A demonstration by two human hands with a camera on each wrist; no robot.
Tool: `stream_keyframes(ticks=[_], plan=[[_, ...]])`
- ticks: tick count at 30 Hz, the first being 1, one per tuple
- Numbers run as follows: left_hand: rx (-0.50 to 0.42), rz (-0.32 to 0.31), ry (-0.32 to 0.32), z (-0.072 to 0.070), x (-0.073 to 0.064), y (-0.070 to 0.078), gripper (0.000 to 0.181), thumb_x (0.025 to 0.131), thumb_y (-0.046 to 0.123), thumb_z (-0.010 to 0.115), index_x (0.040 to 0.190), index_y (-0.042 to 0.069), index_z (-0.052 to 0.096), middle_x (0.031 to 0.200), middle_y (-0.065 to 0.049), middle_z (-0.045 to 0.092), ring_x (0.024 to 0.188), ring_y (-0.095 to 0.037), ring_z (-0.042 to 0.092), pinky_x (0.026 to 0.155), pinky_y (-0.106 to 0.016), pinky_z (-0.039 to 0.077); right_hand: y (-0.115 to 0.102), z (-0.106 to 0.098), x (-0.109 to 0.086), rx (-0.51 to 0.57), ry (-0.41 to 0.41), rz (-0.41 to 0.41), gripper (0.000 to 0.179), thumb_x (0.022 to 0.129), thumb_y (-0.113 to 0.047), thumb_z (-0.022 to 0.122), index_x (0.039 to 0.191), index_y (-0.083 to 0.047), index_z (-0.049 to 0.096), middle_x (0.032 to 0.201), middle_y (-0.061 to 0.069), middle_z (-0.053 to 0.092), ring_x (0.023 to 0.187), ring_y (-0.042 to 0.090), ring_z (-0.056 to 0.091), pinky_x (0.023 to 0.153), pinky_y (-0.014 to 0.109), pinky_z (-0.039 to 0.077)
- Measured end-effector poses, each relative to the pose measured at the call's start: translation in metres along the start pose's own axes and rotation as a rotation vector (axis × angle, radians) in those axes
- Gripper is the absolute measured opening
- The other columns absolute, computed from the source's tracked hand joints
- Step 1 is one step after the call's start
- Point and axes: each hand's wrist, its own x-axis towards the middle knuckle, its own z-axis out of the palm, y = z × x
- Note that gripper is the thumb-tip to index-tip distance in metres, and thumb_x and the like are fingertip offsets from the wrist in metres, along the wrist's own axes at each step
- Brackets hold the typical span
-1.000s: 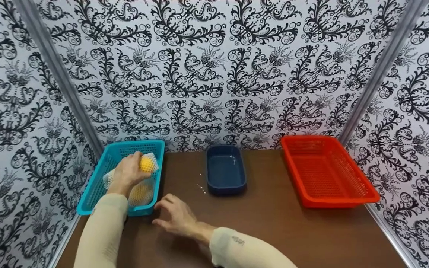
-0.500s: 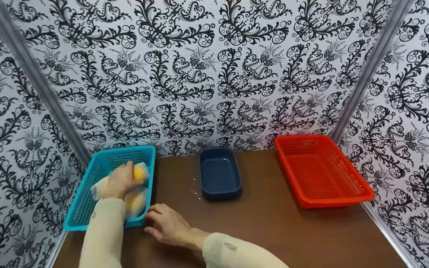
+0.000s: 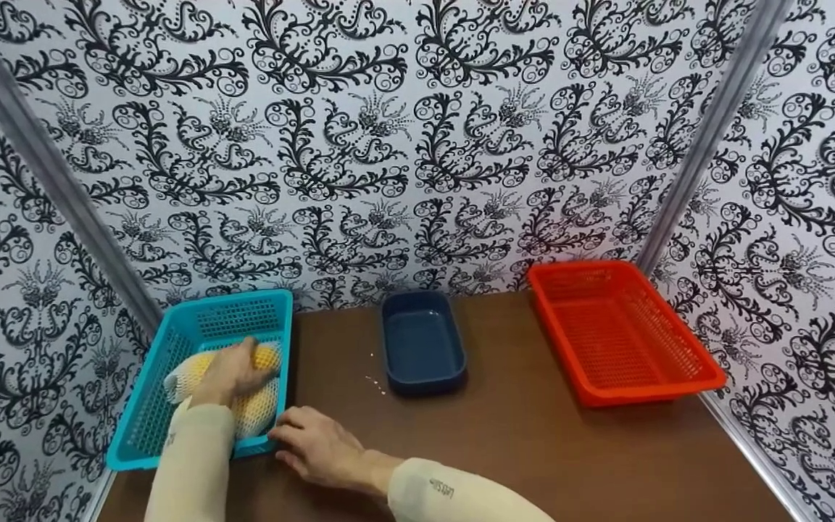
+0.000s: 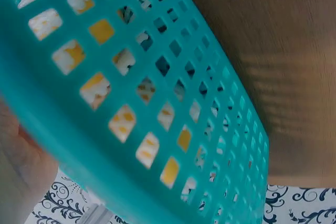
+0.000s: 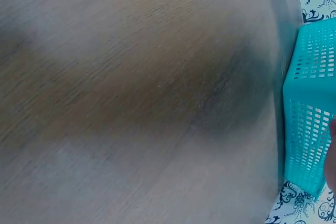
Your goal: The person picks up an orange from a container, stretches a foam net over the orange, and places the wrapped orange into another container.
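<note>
In the head view my left hand [image 3: 233, 373] is down inside the turquoise basket [image 3: 127, 442]. It grips a yellow fruit in a white foam net [image 3: 267, 357], whose middle is hidden by the hand. Another netted yellow fruit [image 3: 256, 409] lies beneath, near the front right corner. Through the basket's holes [image 4: 170, 171] the left wrist view shows yellow and white patches. My right hand [image 3: 320, 446] is at the basket's front right corner, its loosely bent fingertips touching the rim. A bit of that hand [image 5: 331, 166] shows beside the basket wall in the right wrist view.
A dark blue dish [image 3: 425, 348] stands at the back middle of the brown table [image 3: 490, 435]. To the right is a red basket [image 3: 620, 348]. Small white specks [image 3: 375, 384] lie left of the dish. Patterned walls [image 3: 359, 145] enclose the back and sides.
My left hand has lowered with the netted fruit deeper into the turquoise basket. My right hand has come up to the basket's corner. The head view has shifted slightly.
</note>
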Motion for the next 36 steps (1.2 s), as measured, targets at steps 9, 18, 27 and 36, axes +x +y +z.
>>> stream_keyframes(ticks=[9, 18, 27, 36], plan=[[0.051, -0.023, 0.032, 0.001, -0.007, -0.001, 0.087, 0.106, 0.042, 0.073, 0.167, -0.009, 0.038, 0.161, -0.045, 0.049, 0.148, -0.065, 0.050, 0.123, -0.075, 0.044, 0.003, -0.002, 0.003, -0.001, -0.034, -0.035, 0.030, 0.109, -0.028, 0.073, 0.137, -0.017, 0.075, 0.137, 0.000, 0.071, 0.121, 0.011, 0.070, 0.109, 0.016, 0.055], [0.028, -0.090, 0.090, -0.029, -0.007, 0.003, 0.070, 0.111, 0.034, 0.062, 0.164, -0.008, 0.042, 0.160, -0.043, 0.049, 0.149, -0.063, 0.048, 0.123, -0.076, 0.043, 0.019, -0.020, -0.004, 0.030, -0.079, 0.008, 0.034, 0.108, -0.027, 0.075, 0.140, -0.017, 0.073, 0.143, 0.002, 0.075, 0.132, 0.015, 0.072, 0.117, 0.023, 0.055], [-0.115, 0.092, 0.318, -0.057, -0.002, 0.049, 0.052, 0.113, 0.030, 0.058, 0.151, -0.005, 0.062, 0.153, -0.032, 0.066, 0.143, -0.054, 0.061, 0.121, -0.069, 0.048, 0.077, -0.067, -0.031, 0.012, -0.065, 0.136, 0.023, 0.105, -0.022, 0.075, 0.122, -0.008, 0.081, 0.121, 0.005, 0.083, 0.115, 0.022, 0.079, 0.106, 0.033, 0.063], [-0.095, 0.282, 0.604, -0.038, -0.005, 0.138, 0.035, 0.104, 0.025, 0.073, 0.129, 0.001, 0.075, 0.125, -0.027, 0.079, 0.116, -0.053, 0.072, 0.104, -0.064, 0.057, 0.139, -0.137, -0.057, -0.036, 0.118, 0.379, 0.022, 0.099, -0.021, 0.079, 0.118, -0.009, 0.082, 0.117, 0.009, 0.085, 0.110, 0.031, 0.079, 0.102, 0.048, 0.064]])
